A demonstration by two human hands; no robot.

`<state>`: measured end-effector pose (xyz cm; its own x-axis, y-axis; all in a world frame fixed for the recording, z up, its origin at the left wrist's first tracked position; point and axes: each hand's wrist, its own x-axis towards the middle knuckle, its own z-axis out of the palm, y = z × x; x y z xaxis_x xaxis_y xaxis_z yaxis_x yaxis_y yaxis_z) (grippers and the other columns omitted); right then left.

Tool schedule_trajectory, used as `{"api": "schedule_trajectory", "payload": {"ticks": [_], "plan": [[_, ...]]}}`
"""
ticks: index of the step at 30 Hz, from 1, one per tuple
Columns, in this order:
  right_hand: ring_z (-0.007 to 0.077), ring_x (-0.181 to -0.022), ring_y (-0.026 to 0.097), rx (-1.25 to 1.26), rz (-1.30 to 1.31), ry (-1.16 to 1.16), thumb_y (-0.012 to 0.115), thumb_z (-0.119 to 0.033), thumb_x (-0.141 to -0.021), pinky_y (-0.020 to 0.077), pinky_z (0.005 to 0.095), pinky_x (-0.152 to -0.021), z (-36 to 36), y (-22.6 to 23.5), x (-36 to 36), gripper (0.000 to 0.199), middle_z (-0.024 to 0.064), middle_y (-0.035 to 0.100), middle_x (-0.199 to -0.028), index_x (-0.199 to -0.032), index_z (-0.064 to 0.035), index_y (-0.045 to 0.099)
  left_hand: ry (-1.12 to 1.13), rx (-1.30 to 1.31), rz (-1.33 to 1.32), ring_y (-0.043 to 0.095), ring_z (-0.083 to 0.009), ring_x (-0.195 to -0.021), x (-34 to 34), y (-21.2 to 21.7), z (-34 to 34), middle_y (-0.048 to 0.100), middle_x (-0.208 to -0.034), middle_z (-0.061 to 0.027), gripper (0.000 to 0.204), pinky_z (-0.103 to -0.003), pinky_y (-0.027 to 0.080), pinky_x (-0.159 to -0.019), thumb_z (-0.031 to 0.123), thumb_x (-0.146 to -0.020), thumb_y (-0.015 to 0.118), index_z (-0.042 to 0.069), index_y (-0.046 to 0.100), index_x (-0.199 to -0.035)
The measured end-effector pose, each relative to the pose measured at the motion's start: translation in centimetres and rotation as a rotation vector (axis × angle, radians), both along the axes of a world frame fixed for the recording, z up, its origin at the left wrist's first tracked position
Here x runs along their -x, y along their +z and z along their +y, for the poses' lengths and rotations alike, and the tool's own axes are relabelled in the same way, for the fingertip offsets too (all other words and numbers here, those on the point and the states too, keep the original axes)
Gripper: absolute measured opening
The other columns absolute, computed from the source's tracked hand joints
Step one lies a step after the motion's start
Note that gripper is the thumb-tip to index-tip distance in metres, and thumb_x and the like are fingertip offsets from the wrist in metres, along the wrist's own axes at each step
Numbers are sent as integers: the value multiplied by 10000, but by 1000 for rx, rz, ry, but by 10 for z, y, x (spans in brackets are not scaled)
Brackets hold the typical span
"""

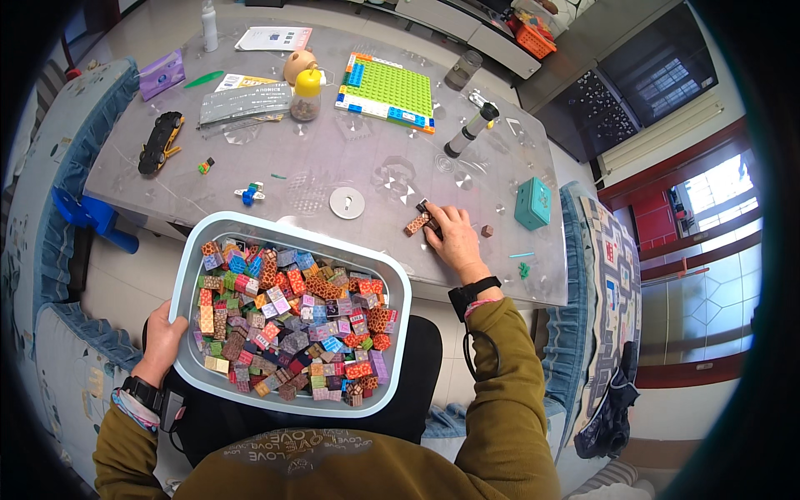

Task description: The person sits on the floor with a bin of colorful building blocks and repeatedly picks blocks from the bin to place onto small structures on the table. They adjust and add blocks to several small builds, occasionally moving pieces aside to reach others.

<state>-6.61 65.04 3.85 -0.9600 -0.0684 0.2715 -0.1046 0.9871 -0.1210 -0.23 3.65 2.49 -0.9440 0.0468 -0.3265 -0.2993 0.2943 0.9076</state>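
Observation:
A light blue plastic bin [406,333] full of small patterned cube blocks [292,321] rests on my lap, close to the table's front edge. My left hand [164,337] grips its left rim, thumb over the top. On the table, beyond the bin's right corner, my right hand [454,240] has its fingers bent round a few brown patterned blocks [417,223]. The fingers partly cover these blocks. A single brown cube [487,231] sits apart, just right of that hand.
Nearby on the grey table [333,162] are a white disc [347,202], a teal box [532,203] and a black-and-silver cylinder [472,130]. Farther back lie a green building-brick plate [387,90], a yellow-capped bottle [307,93] and a toy car [161,142].

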Motion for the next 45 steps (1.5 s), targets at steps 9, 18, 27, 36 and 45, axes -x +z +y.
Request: {"api": "schedule_trajectory", "payload": {"ticks": [9,18,27,36,45], "plan": [[335,-1083,610,-75,124,-93,768,-204,-898,584,447,-890,-11,-18,-3,487,69,649,-1191,-1372,-192,660,6,13,-20,675,-130,-833,0,1,-1,754,-976,-69,408,-289,551,-774,27,-873,556,-76,691,-1244],[309,-1085,612,3,173,-88,809,-205,-851,598,437,-823,4,-34,3,473,52,651,-1148,-1310,-234,701,13,-6,-21,670,-125,-834,0,0,0,754,-981,-63,413,-286,546,-771,25,-872,554,-69,693,-1250],[323,-1046,617,268,230,-209,796,-137,-857,534,429,-913,6,-1,-3,383,109,661,-1098,-1236,-146,736,16,53,-14,675,-134,-853,0,3,1,757,-1007,-69,437,-293,542,-779,36,-876,561,-61,688,-1283],[236,-989,680,498,66,302,802,-80,-875,557,336,-844,-102,62,-46,366,99,683,-1117,-1234,-95,732,2,54,-50,677,-133,-840,0,10,5,759,-1002,-79,422,-292,548,-767,49,-886,567,-61,693,-1274],[411,-1215,619,469,-215,444,800,-369,-944,543,448,-1011,-147,60,-52,695,178,613,-1357,-1533,-128,520,-11,85,-8,679,-137,-844,2,10,6,761,-981,-81,425,-301,551,-781,48,-876,568,-55,697,-1267]]}}
